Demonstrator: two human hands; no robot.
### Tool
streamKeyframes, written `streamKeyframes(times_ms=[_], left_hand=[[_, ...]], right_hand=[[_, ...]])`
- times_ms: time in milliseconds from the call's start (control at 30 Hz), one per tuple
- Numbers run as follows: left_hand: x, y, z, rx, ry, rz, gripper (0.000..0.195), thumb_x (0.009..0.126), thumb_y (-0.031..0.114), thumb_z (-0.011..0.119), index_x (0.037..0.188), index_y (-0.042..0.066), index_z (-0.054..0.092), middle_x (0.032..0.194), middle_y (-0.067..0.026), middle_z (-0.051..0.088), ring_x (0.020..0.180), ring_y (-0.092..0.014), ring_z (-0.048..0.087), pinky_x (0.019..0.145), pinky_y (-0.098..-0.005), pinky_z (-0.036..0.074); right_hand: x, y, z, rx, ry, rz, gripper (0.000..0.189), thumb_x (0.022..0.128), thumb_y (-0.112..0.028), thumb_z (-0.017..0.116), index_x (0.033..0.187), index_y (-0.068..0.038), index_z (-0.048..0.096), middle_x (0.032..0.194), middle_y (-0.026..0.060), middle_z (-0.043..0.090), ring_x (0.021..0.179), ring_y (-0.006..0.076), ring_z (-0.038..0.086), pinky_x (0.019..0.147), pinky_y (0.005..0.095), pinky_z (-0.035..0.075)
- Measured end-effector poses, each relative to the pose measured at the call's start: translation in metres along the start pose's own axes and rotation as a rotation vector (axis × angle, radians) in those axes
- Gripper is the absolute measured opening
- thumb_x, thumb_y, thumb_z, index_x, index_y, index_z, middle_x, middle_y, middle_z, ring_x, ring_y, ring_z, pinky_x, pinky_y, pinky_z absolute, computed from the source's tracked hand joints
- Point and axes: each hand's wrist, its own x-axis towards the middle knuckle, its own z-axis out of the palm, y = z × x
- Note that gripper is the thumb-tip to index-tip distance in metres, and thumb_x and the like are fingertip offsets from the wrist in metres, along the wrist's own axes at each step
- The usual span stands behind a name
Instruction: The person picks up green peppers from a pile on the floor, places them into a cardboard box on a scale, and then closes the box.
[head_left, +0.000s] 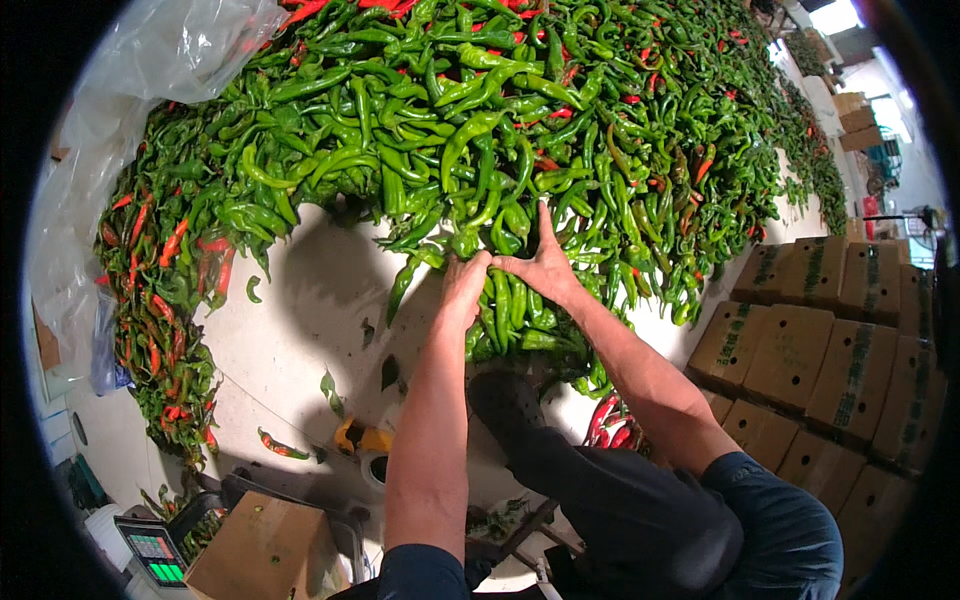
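My left hand (465, 287) is at the near edge of a large heap of green chili peppers (480, 142). Its fingers are curled and partly hidden, so I cannot tell whether a pepper is inside them. Beside it on the right, my right hand (547, 268) touches the heap with thumb and index finger spread wide. Green peppers lie between that thumb and finger. The two thumbs nearly meet. Below my hands, a smaller cluster of green peppers (514, 307) lies between my forearms, above my dark shoe (506, 401).
Red and green peppers (161, 315) line the left, near clear plastic sheeting (180, 52). Stacked cardboard boxes (787, 352) stand at right. Lower left are an open carton (259, 544) and a digital scale (154, 551). A tape roll (375, 469) and red peppers (611, 424) lie nearby.
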Motion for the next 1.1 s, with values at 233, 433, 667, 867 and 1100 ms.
streamKeyframes(times_ms=[233, 433, 667, 867, 1100], left_hand=[[-0.034, -0.036, 0.037, -0.557, 0.099, 0.297, 0.050, 0.087, 0.023, 0.068, 0.135, 0.012, 0.056, 0.133, -0.0063, 0.057, 0.123, -0.022, 0.052, 0.102, -0.0404, 0.044], [-0.081, -0.033, 0.036, -0.857, 0.057, 0.285, 0.042, 0.089, 0.013, 0.065, 0.129, 0.005, 0.059, 0.119, -0.0070, 0.062, 0.109, -0.019, 0.058, 0.095, -0.0340, 0.047], [-0.151, -0.046, 0.010, -1.120, 0.017, 0.460, 0.041, 0.093, 0.008, 0.054, 0.133, 0.004, 0.056, 0.124, -0.0066, 0.060, 0.113, -0.021, 0.058, 0.101, -0.0380, 0.046], [-0.238, -0.027, -0.030, -1.104, 0.035, 0.817, 0.044, 0.092, 0.016, 0.053, 0.134, 0.004, 0.052, 0.124, -0.0096, 0.060, 0.115, -0.023, 0.058, 0.102, -0.0405, 0.046], [-0.334, 0.021, -0.076, -1.161, 0.050, 0.977, 0.037, 0.095, 0.025, 0.052, 0.126, 0.005, 0.057, 0.119, -0.0078, 0.062, 0.112, -0.023, 0.059, 0.099, -0.0386, 0.046]], right_hand=[[-0.023, -0.006, 0.011, -0.053, 0.068, 0.112, 0.090, 0.092, -0.047, 0.068, 0.158, -0.004, 0.026, 0.137, 0.0285, 0.059, 0.128, 0.0351, 0.058, 0.107, 0.0386, 0.045], [-0.072, -0.063, 0.006, -0.201, 0.113, -0.144, 0.065, 0.087, -0.031, 0.070, 0.145, -0.008, 0.051, 0.141, 0.0293, 0.054, 0.123, 0.0433, 0.059, 0.102, 0.0433, 0.049], [-0.129, -0.134, 0.024, -0.533, 0.201, -0.396, 0.067, 0.086, -0.029, 0.071, 0.148, -0.014, 0.049, 0.153, 0.0422, 0.026, 0.127, 0.0581, 0.049, 0.095, 0.0516, 0.054], [-0.168, -0.197, 0.035, -0.103, 0.154, -0.497, 0.046, 0.079, -0.018, 0.077, 0.118, -0.002, 0.058, 0.095, 0.0186, 0.064, 0.078, 0.0347, 0.067, 0.070, 0.0417, 0.056], [-0.190, -0.299, 0.046, 0.303, -0.153, -0.463, 0.042, 0.083, -0.020, 0.082, 0.111, 0.002, 0.058, 0.085, 0.0044, 0.068, 0.078, 0.0096, 0.061, 0.069, 0.0297, 0.052]])
